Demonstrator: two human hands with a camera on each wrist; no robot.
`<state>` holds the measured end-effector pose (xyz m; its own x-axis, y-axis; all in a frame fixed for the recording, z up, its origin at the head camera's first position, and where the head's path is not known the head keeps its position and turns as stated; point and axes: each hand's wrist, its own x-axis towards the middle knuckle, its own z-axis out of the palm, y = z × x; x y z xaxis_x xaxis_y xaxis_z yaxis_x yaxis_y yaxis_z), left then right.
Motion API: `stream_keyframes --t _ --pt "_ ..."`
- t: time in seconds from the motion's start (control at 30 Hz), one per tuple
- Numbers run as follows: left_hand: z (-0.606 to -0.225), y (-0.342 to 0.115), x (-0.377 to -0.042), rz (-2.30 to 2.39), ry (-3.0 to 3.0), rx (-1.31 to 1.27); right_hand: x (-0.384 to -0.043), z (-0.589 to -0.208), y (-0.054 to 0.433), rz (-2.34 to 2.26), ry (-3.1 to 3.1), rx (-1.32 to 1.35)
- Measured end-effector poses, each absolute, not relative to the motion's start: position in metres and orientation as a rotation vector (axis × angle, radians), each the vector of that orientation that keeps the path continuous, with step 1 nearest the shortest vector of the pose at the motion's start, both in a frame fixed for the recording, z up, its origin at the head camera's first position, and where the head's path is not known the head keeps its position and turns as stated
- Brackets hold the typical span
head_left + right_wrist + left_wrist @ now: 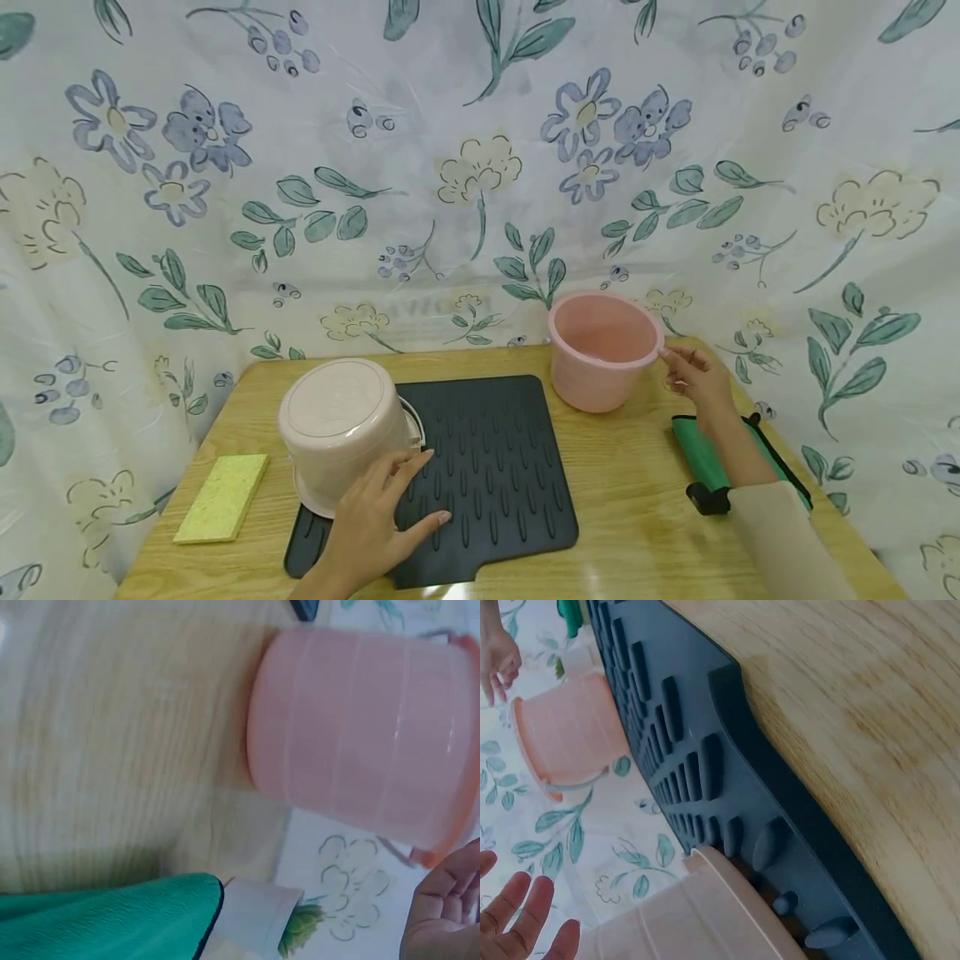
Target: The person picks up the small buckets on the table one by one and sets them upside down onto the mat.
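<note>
An upside-down beige bucket (341, 433) stands on the left part of a dark ridged drying mat (487, 467). My left hand (378, 517) is beside its near right side, fingers spread and holding nothing; they also show in the left wrist view. Upright at the back right is a pink bucket (596, 375), just past the mat's far right corner. At the right side of its rim is my right hand (697, 379), fingertips right at the edge and fingers loosely bent. In the right wrist view only part of this hand shows, below the rim.
A yellow sponge cloth (222, 498) lies on the wooden table (622, 500) at left. Green folded fabric with black edging (705, 454) lies under my right forearm. A small white pot with a green plant (259, 911) stands behind it. A floral curtain (480, 167) hangs behind the table.
</note>
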<state>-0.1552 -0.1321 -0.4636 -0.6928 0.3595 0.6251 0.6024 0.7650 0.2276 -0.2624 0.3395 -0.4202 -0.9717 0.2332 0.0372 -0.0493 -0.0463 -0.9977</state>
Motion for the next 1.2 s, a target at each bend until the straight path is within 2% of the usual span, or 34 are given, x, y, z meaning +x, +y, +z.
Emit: stream_keyframes --t 0.37,0.6,0.8,1.2 --pt "-0.469 -0.122 -0.148 -1.124 -2.571 -0.677 -0.284 -0.418 0.341 2.135 -2.138 -0.355" --pt "-0.471 -0.117 -0.148 -1.211 -2.567 -0.683 -0.297 -0.416 0.343 2.280 -2.001 -0.429" --pt "-0.470 -0.111 -0.148 -1.266 -2.573 -0.687 -0.299 -0.403 0.345 2.321 -2.032 -0.378" --pt "-0.462 -0.113 -0.144 -1.379 -2.690 -0.569 -0.329 -0.411 0.356 2.347 -2.104 -0.366"
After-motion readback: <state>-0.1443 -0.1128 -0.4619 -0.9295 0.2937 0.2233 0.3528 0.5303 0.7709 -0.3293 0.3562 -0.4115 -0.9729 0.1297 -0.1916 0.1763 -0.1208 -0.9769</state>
